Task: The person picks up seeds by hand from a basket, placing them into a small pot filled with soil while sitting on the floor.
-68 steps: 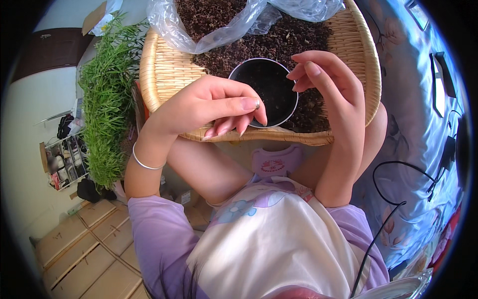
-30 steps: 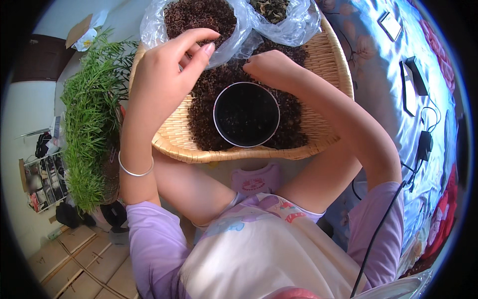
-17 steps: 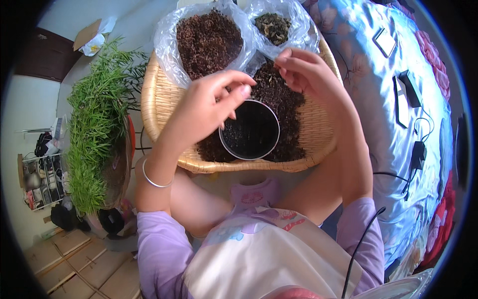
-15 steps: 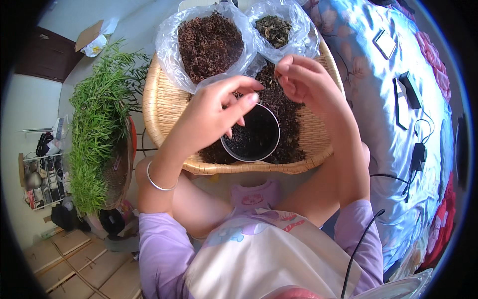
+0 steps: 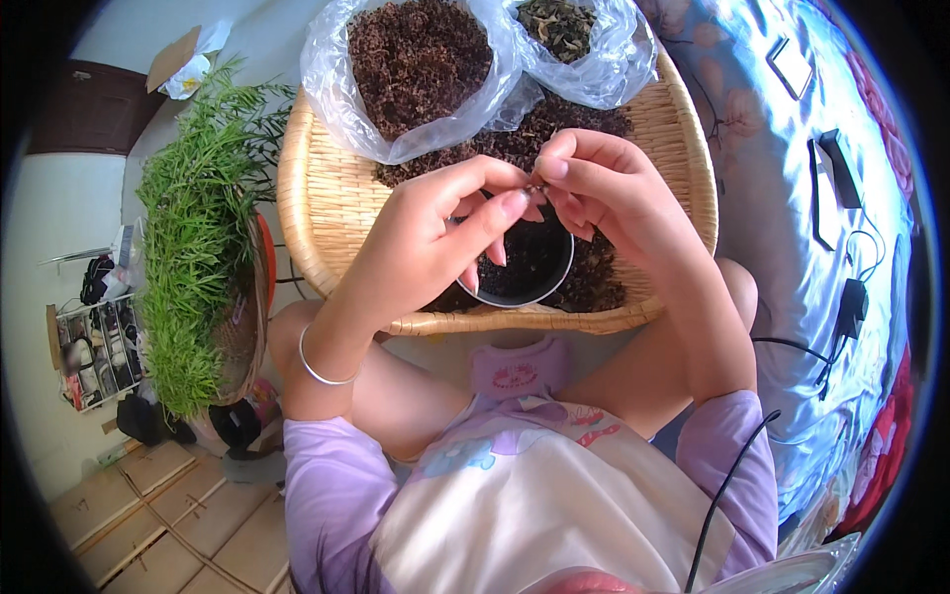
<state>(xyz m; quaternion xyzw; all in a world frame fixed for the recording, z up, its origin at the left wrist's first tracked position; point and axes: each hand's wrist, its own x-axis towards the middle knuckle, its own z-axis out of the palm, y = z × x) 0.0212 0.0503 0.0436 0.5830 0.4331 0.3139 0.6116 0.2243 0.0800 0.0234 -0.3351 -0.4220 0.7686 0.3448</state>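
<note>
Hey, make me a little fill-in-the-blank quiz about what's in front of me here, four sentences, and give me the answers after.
1. The silver bracelet circles the ____ wrist.
2. The left hand and the right hand are close together over a container whose rim forms a ____.
3. Toward the far side of the wicker tray, the number of clear plastic bags is ____.
4. The leafy plant is ____ in colour.

Missing words: left; circle; two; green.
</note>
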